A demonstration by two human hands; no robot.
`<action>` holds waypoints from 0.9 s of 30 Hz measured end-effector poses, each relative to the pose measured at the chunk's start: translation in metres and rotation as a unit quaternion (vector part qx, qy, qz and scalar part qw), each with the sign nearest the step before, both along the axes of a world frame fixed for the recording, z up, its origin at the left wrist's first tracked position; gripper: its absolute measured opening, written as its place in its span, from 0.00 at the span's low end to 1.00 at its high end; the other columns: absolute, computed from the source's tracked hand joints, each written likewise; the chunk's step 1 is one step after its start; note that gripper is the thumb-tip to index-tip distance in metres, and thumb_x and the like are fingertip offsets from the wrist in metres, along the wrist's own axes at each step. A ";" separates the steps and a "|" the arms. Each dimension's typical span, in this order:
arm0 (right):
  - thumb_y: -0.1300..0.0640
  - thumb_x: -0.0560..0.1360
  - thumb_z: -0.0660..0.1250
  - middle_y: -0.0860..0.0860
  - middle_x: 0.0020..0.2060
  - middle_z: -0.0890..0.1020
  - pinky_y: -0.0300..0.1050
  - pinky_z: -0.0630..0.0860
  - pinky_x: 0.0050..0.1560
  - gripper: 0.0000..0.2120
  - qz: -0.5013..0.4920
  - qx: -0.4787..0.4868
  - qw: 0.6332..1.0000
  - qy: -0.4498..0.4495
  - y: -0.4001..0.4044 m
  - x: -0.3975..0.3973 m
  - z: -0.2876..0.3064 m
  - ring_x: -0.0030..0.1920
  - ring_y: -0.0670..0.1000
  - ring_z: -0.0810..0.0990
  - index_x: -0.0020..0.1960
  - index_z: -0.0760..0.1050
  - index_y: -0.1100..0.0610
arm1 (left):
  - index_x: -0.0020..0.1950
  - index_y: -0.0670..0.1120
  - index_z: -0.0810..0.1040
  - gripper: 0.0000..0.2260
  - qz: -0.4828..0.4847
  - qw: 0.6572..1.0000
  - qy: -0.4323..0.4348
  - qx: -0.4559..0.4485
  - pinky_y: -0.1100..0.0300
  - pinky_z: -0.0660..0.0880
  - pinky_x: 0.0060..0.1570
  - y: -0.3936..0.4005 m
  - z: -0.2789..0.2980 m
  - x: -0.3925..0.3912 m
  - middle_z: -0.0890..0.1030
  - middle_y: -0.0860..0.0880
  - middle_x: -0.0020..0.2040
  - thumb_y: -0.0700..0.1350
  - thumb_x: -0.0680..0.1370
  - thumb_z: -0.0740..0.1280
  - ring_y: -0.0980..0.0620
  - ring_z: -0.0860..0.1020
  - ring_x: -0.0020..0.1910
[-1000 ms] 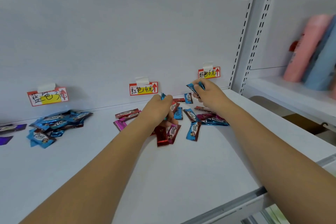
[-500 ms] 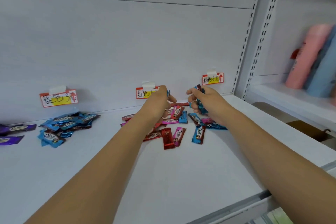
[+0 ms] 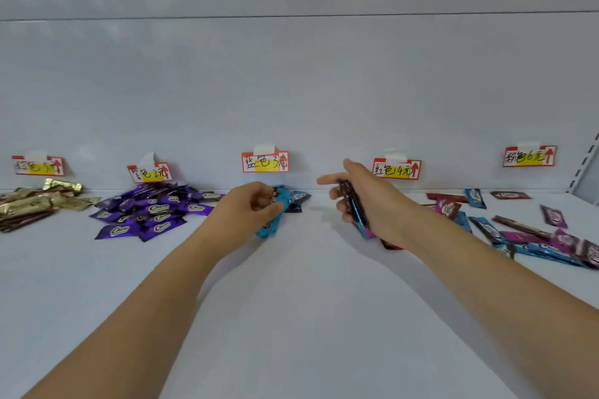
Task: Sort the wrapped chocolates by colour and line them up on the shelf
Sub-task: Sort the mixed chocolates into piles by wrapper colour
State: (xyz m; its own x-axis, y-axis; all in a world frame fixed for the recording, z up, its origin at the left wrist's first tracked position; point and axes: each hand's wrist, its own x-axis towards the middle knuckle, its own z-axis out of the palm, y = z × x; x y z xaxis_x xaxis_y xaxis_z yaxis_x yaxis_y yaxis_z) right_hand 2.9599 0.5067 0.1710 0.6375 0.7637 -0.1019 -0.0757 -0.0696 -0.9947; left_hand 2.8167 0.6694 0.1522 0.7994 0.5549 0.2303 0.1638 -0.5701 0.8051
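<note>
My left hand (image 3: 249, 209) holds a blue wrapped chocolate (image 3: 275, 214) right in front of the blue pile (image 3: 298, 197), below the blue price label (image 3: 265, 161). My right hand (image 3: 363, 201) grips a small stack of blue wrapped chocolates (image 3: 355, 204), index finger and thumb stretched out, between the blue label and the red label (image 3: 397, 168). A mixed heap of red, pink and blue chocolates (image 3: 531, 236) lies on the white shelf (image 3: 308, 301) at the right. A purple pile (image 3: 152, 207) and a gold pile (image 3: 35, 201) lie at the left.
Handwritten price labels are taped along the white back wall, including a pink one (image 3: 530, 156), a purple one (image 3: 149, 172) and a gold one (image 3: 38, 165). A perforated shelf upright (image 3: 586, 162) stands at the far right.
Both hands carried blue chocolates leftward from the mixed heap to the blue label. The view swung left, bringing the purple and gold piles into sight.
</note>
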 end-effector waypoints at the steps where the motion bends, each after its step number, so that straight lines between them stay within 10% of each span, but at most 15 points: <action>1: 0.41 0.83 0.50 0.51 0.44 0.78 0.42 0.73 0.39 0.25 0.010 -0.007 1.000 -0.016 0.011 -0.006 0.000 0.39 0.48 0.75 0.63 0.76 0.56 | 0.56 0.49 0.78 0.07 0.013 1.000 0.007 0.025 0.77 0.70 0.36 0.004 -0.001 0.000 0.80 0.52 0.48 0.46 0.79 0.69 0.60 0.76 0.43; 6: 0.52 0.85 0.47 0.55 0.72 0.68 0.51 0.57 0.74 0.21 -0.035 -0.164 0.902 -0.397 0.010 0.000 -0.020 0.72 0.56 0.64 0.75 0.63 0.58 | 0.66 0.54 0.75 0.15 0.045 0.989 0.073 0.121 0.49 0.75 0.60 0.012 -0.010 0.004 0.76 0.51 0.64 0.54 0.80 0.65 0.49 0.71 0.65; 16: 0.45 0.83 0.47 0.58 0.73 0.65 0.55 0.62 0.69 0.25 -0.086 -0.424 0.779 -0.453 -0.015 0.036 -0.043 0.71 0.62 0.63 0.78 0.57 0.52 | 0.79 0.58 0.39 0.48 0.093 0.925 0.276 0.243 0.36 0.44 0.73 -0.037 -0.033 0.027 0.38 0.42 0.80 0.80 0.67 0.51 0.32 0.39 0.77; 22: 0.46 0.83 0.46 0.57 0.73 0.64 0.54 0.61 0.70 0.24 -0.076 -0.428 0.773 -0.461 -0.018 0.039 -0.044 0.71 0.61 0.62 0.77 0.58 0.52 | 0.80 0.56 0.42 0.48 0.156 0.913 0.277 0.256 0.34 0.49 0.72 -0.018 -0.036 0.050 0.43 0.38 0.79 0.79 0.68 0.51 0.31 0.46 0.77; 27: 0.46 0.83 0.46 0.57 0.69 0.68 0.54 0.64 0.66 0.22 -0.079 -0.420 0.777 -0.463 -0.019 0.041 -0.045 0.68 0.61 0.65 0.73 0.64 0.53 | 0.68 0.51 0.64 0.36 0.183 0.913 0.235 0.279 0.39 0.61 0.66 0.000 -0.040 0.072 0.66 0.42 0.66 0.75 0.71 0.55 0.36 0.66 0.65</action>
State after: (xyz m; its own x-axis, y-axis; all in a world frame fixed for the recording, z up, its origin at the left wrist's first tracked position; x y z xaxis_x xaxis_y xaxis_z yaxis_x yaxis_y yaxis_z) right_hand 3.0012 0.4881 0.1261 0.8141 0.5797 0.0359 0.5705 -0.7865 -0.2368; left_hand 2.8888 0.6692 0.1125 0.6669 0.7061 0.2380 0.6786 -0.7074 0.1975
